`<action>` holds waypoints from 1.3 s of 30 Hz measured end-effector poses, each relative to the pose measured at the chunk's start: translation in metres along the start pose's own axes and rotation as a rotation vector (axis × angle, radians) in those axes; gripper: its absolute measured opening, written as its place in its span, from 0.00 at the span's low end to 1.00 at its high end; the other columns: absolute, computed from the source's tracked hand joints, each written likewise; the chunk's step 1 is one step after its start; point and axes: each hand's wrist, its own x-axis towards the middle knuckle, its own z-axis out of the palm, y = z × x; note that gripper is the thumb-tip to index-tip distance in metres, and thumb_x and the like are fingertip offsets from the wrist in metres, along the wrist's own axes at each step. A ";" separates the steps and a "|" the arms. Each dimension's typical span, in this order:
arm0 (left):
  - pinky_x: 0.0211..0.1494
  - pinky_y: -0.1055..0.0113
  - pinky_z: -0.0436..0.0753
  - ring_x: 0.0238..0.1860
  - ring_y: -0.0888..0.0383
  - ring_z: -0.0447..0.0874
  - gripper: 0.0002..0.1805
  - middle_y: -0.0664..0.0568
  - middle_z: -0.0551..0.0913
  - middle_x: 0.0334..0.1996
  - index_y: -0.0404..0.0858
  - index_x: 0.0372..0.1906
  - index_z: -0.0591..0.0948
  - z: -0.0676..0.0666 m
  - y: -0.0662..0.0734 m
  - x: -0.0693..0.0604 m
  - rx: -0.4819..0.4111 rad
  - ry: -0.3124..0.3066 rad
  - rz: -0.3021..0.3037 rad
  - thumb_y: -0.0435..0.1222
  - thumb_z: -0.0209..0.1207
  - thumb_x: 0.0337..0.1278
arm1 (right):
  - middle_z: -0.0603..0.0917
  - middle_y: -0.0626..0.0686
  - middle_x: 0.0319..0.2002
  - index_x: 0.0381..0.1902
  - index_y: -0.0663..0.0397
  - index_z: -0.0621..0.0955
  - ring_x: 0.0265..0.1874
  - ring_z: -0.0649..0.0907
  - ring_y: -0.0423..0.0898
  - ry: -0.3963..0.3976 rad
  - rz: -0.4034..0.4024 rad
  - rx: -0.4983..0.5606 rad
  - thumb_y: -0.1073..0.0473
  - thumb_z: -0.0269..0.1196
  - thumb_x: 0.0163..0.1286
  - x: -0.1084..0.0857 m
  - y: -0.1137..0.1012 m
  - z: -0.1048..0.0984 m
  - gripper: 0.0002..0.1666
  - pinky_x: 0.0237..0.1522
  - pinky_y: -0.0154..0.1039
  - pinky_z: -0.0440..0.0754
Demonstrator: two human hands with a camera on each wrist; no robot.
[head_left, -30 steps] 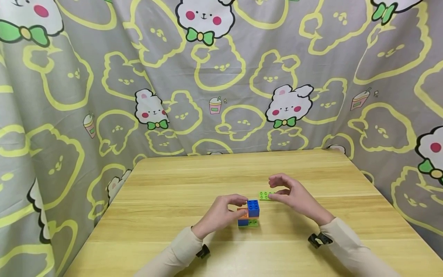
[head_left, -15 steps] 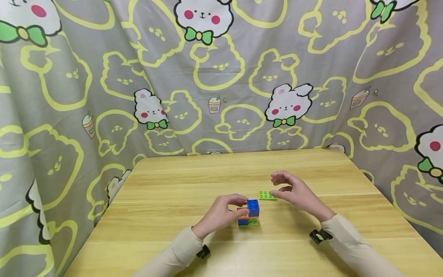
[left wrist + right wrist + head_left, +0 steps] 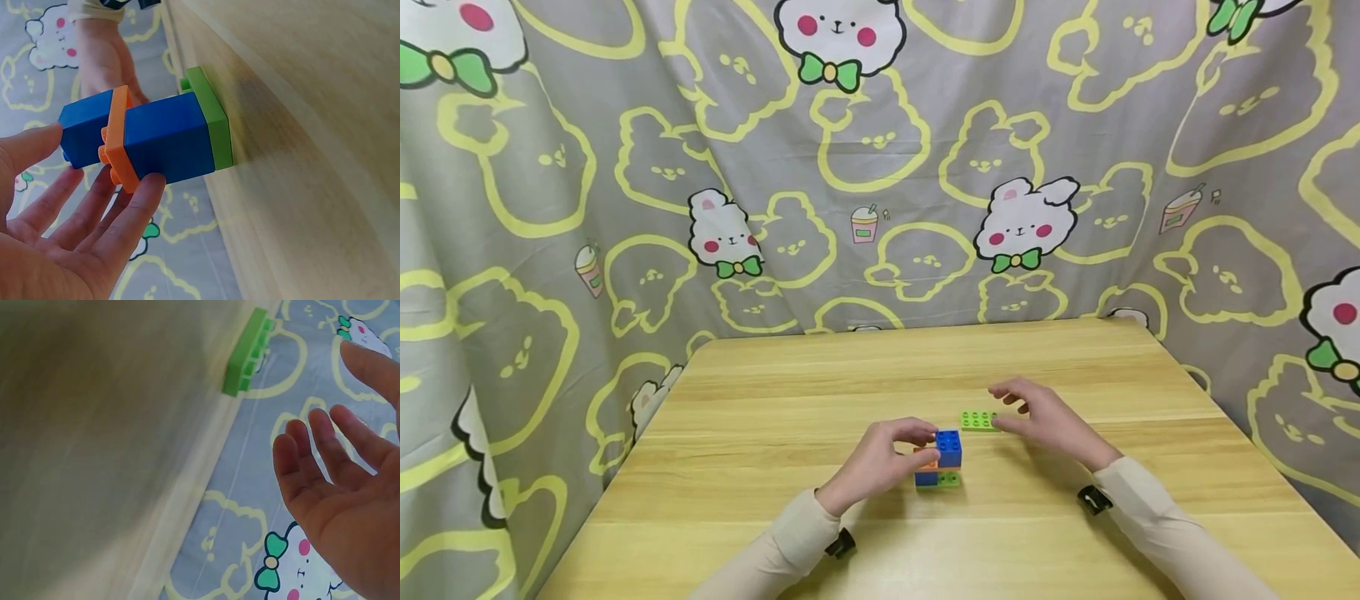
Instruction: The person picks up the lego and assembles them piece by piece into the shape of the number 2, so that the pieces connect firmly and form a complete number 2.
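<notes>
My left hand [image 3: 876, 462] holds a small stack of bricks from its left side. In the left wrist view, its thumb and fingertips touch the stack's blue bricks [image 3: 169, 137]. Between the upper and lower blue bricks lies an orange plate [image 3: 119, 140], and a green plate [image 3: 212, 119] forms the base on the table. My right hand [image 3: 1056, 425] hovers with relaxed, parted fingers beside a loose green plate [image 3: 979, 421], behind and right of the stack. The right wrist view shows a gap between that hand [image 3: 344, 487] and the loose green plate [image 3: 245, 356].
The wooden table [image 3: 760, 392] reaches back to a patterned grey curtain [image 3: 925, 167], which also hangs at both sides. Black wrist devices sit at the left sleeve [image 3: 841, 544] and the right sleeve [image 3: 1095, 500].
My right hand has drawn slightly to the right, uncovering more of the loose green plate. My left hand and the stack have stayed in place.
</notes>
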 end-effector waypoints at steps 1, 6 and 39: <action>0.46 0.71 0.85 0.50 0.60 0.85 0.17 0.50 0.89 0.49 0.46 0.56 0.86 0.000 0.000 0.000 0.002 0.000 -0.002 0.46 0.67 0.66 | 0.83 0.62 0.56 0.62 0.63 0.79 0.53 0.83 0.60 -0.016 0.002 -0.014 0.59 0.71 0.68 0.000 0.002 0.000 0.27 0.53 0.56 0.83; 0.47 0.71 0.85 0.51 0.59 0.85 0.17 0.50 0.88 0.50 0.46 0.56 0.86 -0.001 0.000 -0.001 0.006 -0.009 0.004 0.47 0.66 0.66 | 0.83 0.60 0.56 0.62 0.64 0.80 0.53 0.83 0.58 -0.069 0.008 -0.066 0.58 0.71 0.68 0.001 0.009 0.003 0.27 0.54 0.57 0.83; 0.46 0.69 0.86 0.47 0.63 0.86 0.17 0.56 0.89 0.45 0.47 0.56 0.85 0.000 0.000 0.000 -0.006 -0.006 -0.016 0.46 0.66 0.66 | 0.85 0.49 0.39 0.52 0.66 0.84 0.35 0.80 0.42 -0.257 -0.041 -0.197 0.59 0.75 0.62 0.029 0.017 0.010 0.23 0.41 0.41 0.81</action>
